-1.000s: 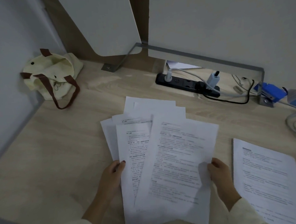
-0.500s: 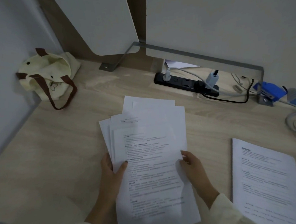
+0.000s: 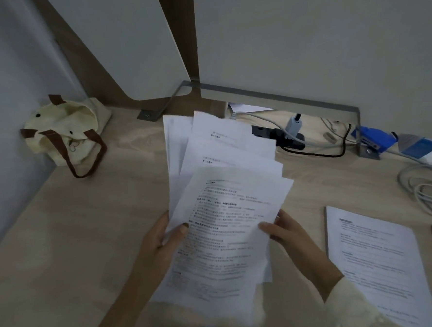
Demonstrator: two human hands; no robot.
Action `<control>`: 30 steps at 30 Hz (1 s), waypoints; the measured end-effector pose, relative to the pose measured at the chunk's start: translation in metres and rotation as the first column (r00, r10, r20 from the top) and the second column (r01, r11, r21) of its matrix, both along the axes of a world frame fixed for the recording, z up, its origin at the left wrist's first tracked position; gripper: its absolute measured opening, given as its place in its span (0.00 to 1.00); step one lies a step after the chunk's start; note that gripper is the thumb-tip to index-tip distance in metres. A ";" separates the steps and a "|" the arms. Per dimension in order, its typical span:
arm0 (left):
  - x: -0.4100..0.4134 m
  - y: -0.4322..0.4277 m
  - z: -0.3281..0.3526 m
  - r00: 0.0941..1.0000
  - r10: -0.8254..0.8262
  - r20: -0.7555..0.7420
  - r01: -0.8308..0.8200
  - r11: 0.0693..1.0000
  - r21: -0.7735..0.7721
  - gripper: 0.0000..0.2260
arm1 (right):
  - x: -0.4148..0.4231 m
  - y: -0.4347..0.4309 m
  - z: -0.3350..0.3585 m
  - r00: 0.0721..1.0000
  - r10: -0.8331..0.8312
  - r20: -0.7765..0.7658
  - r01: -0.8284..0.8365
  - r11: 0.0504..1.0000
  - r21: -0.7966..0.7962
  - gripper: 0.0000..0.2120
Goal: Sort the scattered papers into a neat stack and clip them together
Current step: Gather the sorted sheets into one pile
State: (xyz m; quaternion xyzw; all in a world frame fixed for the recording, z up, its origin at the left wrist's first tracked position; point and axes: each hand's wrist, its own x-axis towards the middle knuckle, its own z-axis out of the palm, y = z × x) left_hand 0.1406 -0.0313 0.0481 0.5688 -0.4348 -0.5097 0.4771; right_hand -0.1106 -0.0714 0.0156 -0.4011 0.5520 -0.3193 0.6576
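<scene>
Several printed white papers (image 3: 228, 213) form a loose, fanned bundle lifted off the wooden desk (image 3: 87, 234) in the middle of the view. My left hand (image 3: 161, 242) grips the bundle's left edge, thumb on the top sheet. My right hand (image 3: 290, 232) holds the right edge, thumb on top and fingers behind. The sheets are skewed, their top edges stepped apart. One more printed sheet (image 3: 377, 262) lies flat on the desk to the right.
A cream tote bag (image 3: 63, 132) with brown handles sits in the far left corner. A black power strip (image 3: 286, 136) with plugs and cables lies at the back. A blue object (image 3: 372, 138) and a coiled grey cable (image 3: 429, 190) lie at the far right.
The papers lay on the desk while both hands slid them together; now the gathered bundle is raised off the desk and tilted, held at both sides.
</scene>
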 end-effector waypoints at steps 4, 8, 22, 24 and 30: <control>0.000 -0.008 0.019 1.000 0.011 -0.006 -0.011 0.996 -0.089 0.14 | -0.003 -0.003 0.037 0.998 -0.026 0.065 0.034 0.992 -0.123 0.18; 0.000 -0.014 0.032 0.996 0.004 -0.092 -0.019 0.987 -0.162 0.15 | -0.005 -0.010 0.061 0.989 -0.106 0.100 0.128 0.961 -0.247 0.19; -0.002 -0.027 0.029 0.996 0.052 -0.068 -0.057 0.996 -0.074 0.14 | 0.006 -0.015 0.077 0.984 -0.176 0.028 0.175 0.930 -0.323 0.13; -0.003 -0.028 0.029 0.995 0.074 -0.062 -0.079 0.994 -0.079 0.15 | 0.007 -0.011 0.079 0.979 -0.193 0.061 0.202 0.915 -0.349 0.11; -0.008 -0.023 0.008 0.989 0.129 -0.066 -0.130 0.991 -0.011 0.15 | 0.003 -0.003 0.055 0.990 -0.142 0.023 0.142 0.947 -0.289 0.19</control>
